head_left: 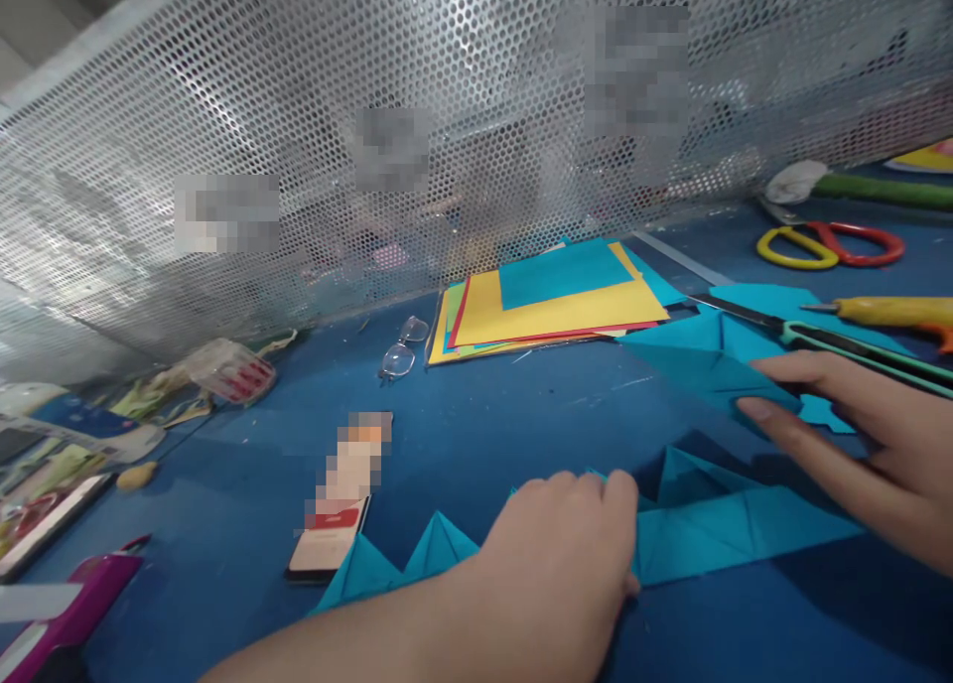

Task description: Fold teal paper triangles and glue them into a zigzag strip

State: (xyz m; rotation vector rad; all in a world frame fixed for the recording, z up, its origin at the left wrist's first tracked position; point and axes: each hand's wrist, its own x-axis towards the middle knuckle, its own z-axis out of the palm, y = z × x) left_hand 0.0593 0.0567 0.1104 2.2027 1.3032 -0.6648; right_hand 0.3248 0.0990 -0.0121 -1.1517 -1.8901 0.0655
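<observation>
My left hand (562, 544) is closed over a blue paper strip (707, 539) with a row of folded points, which lies along the near side of the table. The strip's middle is hidden beneath my fingers. Farther right, my right hand (871, 435) pinches a folded blue paper piece (722, 377) between thumb and finger. That piece is held just above the strip's right end, apart from it. Blue paper scraps (826, 413) lie under and behind my right hand.
Stacked coloured paper (558, 321) lies behind, near a perforated metal screen (476, 87). Scissors (864, 246), a yellow glue gun (885, 312) and a cutter (856, 345) are at right. Glasses (402, 350) and a phone (332, 554) lie left of centre; a purple tool (81, 604) is at lower left.
</observation>
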